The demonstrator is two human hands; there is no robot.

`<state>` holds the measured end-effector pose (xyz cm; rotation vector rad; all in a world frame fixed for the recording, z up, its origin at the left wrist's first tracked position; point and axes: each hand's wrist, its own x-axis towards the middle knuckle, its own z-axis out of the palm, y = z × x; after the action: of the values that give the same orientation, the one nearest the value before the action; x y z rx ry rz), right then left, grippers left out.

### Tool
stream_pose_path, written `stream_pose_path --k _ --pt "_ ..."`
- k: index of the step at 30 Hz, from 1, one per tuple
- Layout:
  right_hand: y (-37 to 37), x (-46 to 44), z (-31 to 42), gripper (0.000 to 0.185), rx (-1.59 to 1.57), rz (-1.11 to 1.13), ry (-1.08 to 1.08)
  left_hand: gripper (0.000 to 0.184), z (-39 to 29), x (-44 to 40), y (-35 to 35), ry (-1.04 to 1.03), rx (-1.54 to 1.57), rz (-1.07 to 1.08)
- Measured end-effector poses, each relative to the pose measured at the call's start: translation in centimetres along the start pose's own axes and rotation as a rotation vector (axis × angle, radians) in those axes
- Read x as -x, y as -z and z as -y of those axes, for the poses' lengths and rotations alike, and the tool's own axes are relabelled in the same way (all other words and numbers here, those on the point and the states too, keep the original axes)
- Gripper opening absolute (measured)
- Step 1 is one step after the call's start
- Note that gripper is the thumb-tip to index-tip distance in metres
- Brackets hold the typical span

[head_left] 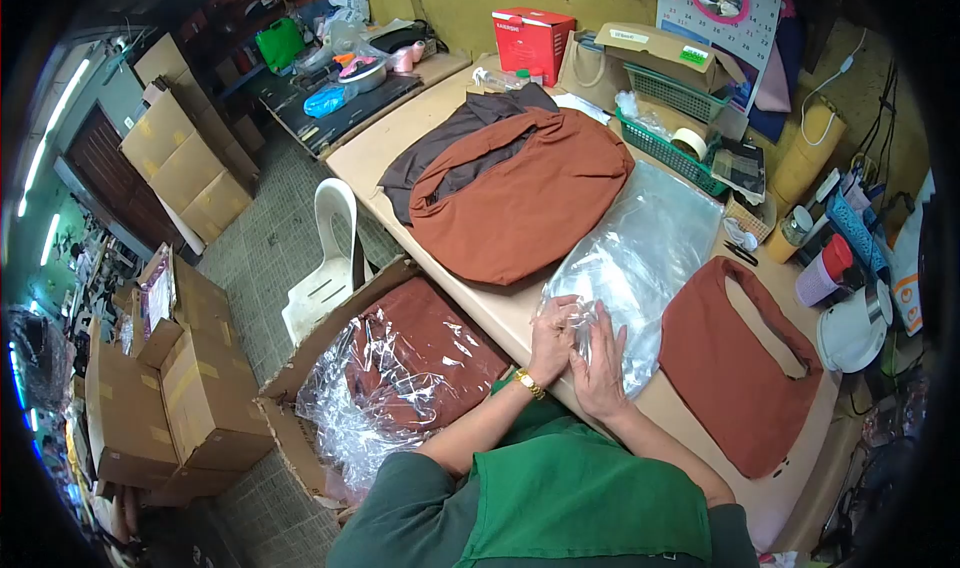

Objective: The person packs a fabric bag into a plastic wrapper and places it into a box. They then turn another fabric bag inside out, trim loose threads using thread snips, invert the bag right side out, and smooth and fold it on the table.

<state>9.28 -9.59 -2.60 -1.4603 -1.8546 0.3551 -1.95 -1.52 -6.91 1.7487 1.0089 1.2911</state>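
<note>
Clear plastic (655,233) lies under a worker's left hand (556,340) and right hand (602,363), grip unclear, a large bag (520,208) and small bag (715,378) yet unwrapped on the table (375,148), plastic-covered brown fabric (430,338) already in a carton (292,443).

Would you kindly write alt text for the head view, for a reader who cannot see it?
A person's left hand and right hand touch clear plastic on a worktable, between a large rust-brown bag and a smaller bag. At left, an open cardboard box holds brown fabric and crinkled wrap.
</note>
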Motion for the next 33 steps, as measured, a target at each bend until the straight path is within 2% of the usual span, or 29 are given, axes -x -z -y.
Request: stream_pose_path --k 3,5,6,9,10,11,13,15,17,18,19,21,22,23,25,26,28,29,31,33 --pt "0.1 0.4 -0.1 0.055 0.030 -0.009 0.071 0.031 0.2 -0.2 -0.6 -0.008 0.104 -0.088" --pt "0.8 -0.1 0.4 0.056 0.012 0.268 -0.134 0.034 -0.9 -0.2 0.3 0.031 0.104 -0.020" --pt "0.5 -0.4 -0.1 0.056 0.013 0.268 -0.136 0.037 -1.8 -0.3 0.8 0.071 0.103 0.044" --pt "-0.2 -2.3 -1.9 0.062 0.146 0.308 -0.242 0.045 -1.4 0.5 0.5 0.026 0.028 0.153" --pt "0.2 -3.4 -2.2 0.067 0.307 0.328 -0.216 0.049 -1.8 0.9 0.8 -0.073 -0.178 0.197" --pt "0.4 -4.5 -2.5 0.073 0.467 0.348 -0.188 0.049 -2.1 1.2 1.1 -0.070 -0.174 0.197" --pt "-0.8 -6.9 -5.2 0.078 0.458 0.320 -0.218 0.048 -3.9 1.7 2.0 0.316 0.132 0.353" --pt "-1.1 -6.8 -5.8 0.082 0.447 0.289 -0.252 0.048 -4.1 1.8 2.3 0.329 0.216 0.334" --pt "0.1 -5.7 -3.1 0.083 0.456 0.360 -0.164 0.050 -3.5 1.9 2.1 0.437 0.284 0.229" --pt "0.1 -5.0 -1.6 0.079 0.515 0.403 -0.129 0.054 0.2 2.1 1.6 -0.026 -0.201 0.165" --pt "-0.6 -3.5 -1.4 0.072 0.489 0.328 -0.042 0.054 0.2 2.2 1.7 -0.024 -0.189 0.186" --pt "-0.4 -1.6 -0.6 0.066 0.277 0.355 -0.192 0.054 -0.1 2.0 1.9 -0.032 -0.209 0.171" --pt "0.0 -1.5 -0.9 0.066 0.285 0.349 -0.223 0.055 -1.4 1.9 1.9 0.114 -0.062 0.191" --pt "0.4 -2.2 -1.5 0.064 0.320 0.358 -0.261 0.057 -4.5 1.3 2.4 0.467 0.083 0.295" --pt "1.0 -4.0 -2.1 0.063 0.356 0.360 -0.321 0.040 -4.8 1.1 3.0 0.529 -0.145 0.493" --pt "1.2 -5.6 -2.1 0.060 0.451 0.408 -0.364 0.040 -5.2 1.4 3.4 0.523 -0.142 0.513" --pt "1.6 -7.5 -2.7 0.057 0.547 0.449 -0.421 0.032 -6.9 2.1 4.7 -0.060 -0.479 0.367" --pt "1.5 -8.0 -3.3 0.056 0.472 0.428 -0.435 0.032 -7.8 1.8 5.7 -0.066 -0.472 0.379" --pt "1.6 -9.2 -4.6 0.056 0.394 0.404 -0.452 0.033 -10.3 0.9 8.5 0.079 -0.559 0.445" --pt "1.7 -10.3 -5.7 0.055 0.418 0.490 -0.392 0.034 -11.8 0.7 10.9 0.057 -0.583 0.475"
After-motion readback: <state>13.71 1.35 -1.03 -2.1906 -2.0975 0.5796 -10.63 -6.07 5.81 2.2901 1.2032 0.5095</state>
